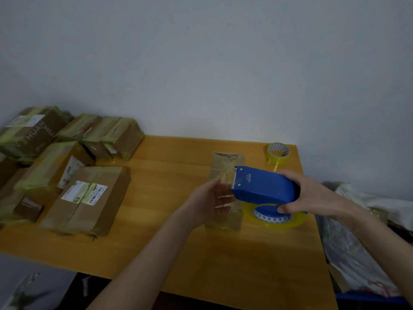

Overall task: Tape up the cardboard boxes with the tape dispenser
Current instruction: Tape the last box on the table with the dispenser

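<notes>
right hand point(312, 193), grip clamped on blue plastic tape dispenser point(263, 186) — left hand point(210, 202), grip apart, at small tape-wrapped cardboard box point(225, 168).

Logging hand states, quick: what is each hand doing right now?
Left hand: open, fingers relaxed, holding nothing that shows.
Right hand: closed, gripping the blue tape dispenser.
</notes>
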{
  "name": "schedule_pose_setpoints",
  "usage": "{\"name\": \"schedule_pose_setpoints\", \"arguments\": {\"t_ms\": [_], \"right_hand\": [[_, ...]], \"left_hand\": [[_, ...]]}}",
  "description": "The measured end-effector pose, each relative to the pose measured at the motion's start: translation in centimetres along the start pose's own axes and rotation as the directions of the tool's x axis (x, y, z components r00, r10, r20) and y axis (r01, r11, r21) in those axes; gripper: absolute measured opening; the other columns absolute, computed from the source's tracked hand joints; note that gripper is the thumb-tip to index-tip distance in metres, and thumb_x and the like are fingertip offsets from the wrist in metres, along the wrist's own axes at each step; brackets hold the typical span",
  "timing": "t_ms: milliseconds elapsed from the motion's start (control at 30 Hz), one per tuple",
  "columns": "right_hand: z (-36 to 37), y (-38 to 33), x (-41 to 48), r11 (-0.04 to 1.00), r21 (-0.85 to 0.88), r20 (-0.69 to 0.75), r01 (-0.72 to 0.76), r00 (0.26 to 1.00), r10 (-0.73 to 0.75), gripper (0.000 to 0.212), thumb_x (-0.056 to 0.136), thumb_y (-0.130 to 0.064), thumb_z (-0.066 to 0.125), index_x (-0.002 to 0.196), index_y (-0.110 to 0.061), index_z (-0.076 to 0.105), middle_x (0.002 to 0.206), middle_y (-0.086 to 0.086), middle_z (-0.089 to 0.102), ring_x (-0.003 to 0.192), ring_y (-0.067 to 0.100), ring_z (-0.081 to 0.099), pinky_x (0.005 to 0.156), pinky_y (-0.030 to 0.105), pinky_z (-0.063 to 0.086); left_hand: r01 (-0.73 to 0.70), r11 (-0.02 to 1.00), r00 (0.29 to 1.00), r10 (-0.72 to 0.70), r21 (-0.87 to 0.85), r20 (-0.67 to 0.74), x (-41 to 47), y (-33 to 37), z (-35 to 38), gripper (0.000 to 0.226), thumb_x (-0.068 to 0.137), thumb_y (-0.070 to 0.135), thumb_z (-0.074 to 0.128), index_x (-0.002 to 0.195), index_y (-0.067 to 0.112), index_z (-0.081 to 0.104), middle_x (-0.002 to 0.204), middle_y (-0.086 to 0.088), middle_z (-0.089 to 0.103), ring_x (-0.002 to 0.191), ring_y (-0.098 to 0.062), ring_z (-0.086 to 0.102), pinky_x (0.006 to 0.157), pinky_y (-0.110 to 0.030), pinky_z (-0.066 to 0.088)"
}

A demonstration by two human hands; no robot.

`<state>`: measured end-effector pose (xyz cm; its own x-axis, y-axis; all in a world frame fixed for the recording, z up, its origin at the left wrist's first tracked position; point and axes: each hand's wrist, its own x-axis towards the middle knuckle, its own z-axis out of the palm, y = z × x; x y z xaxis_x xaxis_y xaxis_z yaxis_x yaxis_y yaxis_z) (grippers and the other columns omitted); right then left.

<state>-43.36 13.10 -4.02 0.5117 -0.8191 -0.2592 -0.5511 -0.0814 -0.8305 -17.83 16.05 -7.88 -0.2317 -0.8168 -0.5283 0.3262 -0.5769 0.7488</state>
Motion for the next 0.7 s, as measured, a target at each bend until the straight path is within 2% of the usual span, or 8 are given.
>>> {"name": "schedule_pose_setpoints", "arguments": {"t_ms": [67,167,300,367,433,533,700], "right_hand": [[-0.1,0.1,0.2,0.999,-0.036,0.001,0.01,1.0,-0.01,0.065,0.069,-0.004,0.085,0.115,-0.036,0.053,0.109,-0.008,0.06,0.088,-0.002,0.063,0.069,0.017,0.051],[0.0,0.2,0.6,0.994,-0.108,-0.008,0.023,1.0,-0.024,0.066,0.07,-0.007,0.084,0.115,-0.042,0.051,0.109,-0.013,0.059,0.089,-0.004,0.061,0.069,0.018,0.052],[0.5,0.0,0.8,0.972,-0.225,0.006,0.062,0.998,-0.062,0.07,0.067,-0.016,0.085,0.115,-0.051,0.047,0.108,-0.021,0.058,0.093,-0.004,0.058,0.074,0.021,0.054],[0.6,-0.1,1.0,0.958,-0.278,0.025,0.078,0.997,-0.074,0.071,0.067,-0.022,0.084,0.116,-0.054,0.045,0.108,-0.022,0.058,0.094,0.0,0.059,0.077,0.028,0.056],[0.9,0.0,1.0,0.951,-0.297,0.035,0.088,0.996,-0.081,0.071,0.066,-0.025,0.083,0.116,-0.056,0.043,0.107,-0.022,0.059,0.094,0.003,0.06,0.078,0.034,0.056],[1.0,0.5,0.7,0.949,-0.304,0.031,0.083,0.997,-0.077,0.069,0.065,-0.025,0.082,0.115,-0.055,0.046,0.104,-0.023,0.06,0.092,0.002,0.061,0.077,0.036,0.056],[0.0,2.6,-0.5,0.944,-0.329,0.033,0.016,0.999,-0.005,0.068,0.065,-0.024,0.083,0.111,-0.058,0.045,0.102,-0.023,0.061,0.094,-0.003,0.06,0.078,0.032,0.056]], "left_hand": [[0.015,0.999,1.0,-0.014,0.028,-0.015,0.1,0.3,-0.2,0.038,0.1,0.035,0.041,0.09,0.009,0.066,0.078,-0.001,0.069,0.078,-0.017,0.061,0.069,-0.031,0.049],[-0.022,0.968,0.991,0.054,0.251,-0.122,0.4,0.3,-0.1,0.02,0.094,0.023,0.059,0.101,0.007,0.067,0.078,-0.001,0.068,0.069,-0.01,0.063,0.063,-0.026,0.054],[-0.053,0.922,0.962,0.15,0.384,-0.228,0.6,0.2,-0.6,0.007,0.09,0.011,0.065,0.088,0.008,0.071,0.073,-0.006,0.068,0.055,-0.005,0.062,0.054,-0.019,0.053],[-0.056,0.915,0.956,0.164,0.399,-0.242,0.5,0.2,-0.9,0.007,0.088,0.011,0.066,0.083,0.007,0.07,0.069,-0.005,0.067,0.052,-0.005,0.062,0.051,-0.018,0.052],[-0.055,0.903,0.95,0.178,0.425,-0.255,0.4,0.4,-1.4,0.008,0.087,0.012,0.067,0.08,0.009,0.069,0.07,-0.006,0.067,0.056,-0.008,0.062,0.055,-0.02,0.055],[-0.026,0.886,0.941,0.177,0.463,-0.288,-0.1,1.1,-3.0,0.008,0.087,0.014,0.068,0.083,0.007,0.069,0.074,-0.005,0.068,0.065,-0.012,0.065,0.056,-0.021,0.055],[0.056,0.83,0.888,0.212,0.554,-0.408,-1.3,1.3,-7.1,0.016,0.092,0.021,0.065,0.092,0.006,0.069,0.081,-0.005,0.067,0.069,-0.012,0.062,0.056,-0.023,0.049]]}}
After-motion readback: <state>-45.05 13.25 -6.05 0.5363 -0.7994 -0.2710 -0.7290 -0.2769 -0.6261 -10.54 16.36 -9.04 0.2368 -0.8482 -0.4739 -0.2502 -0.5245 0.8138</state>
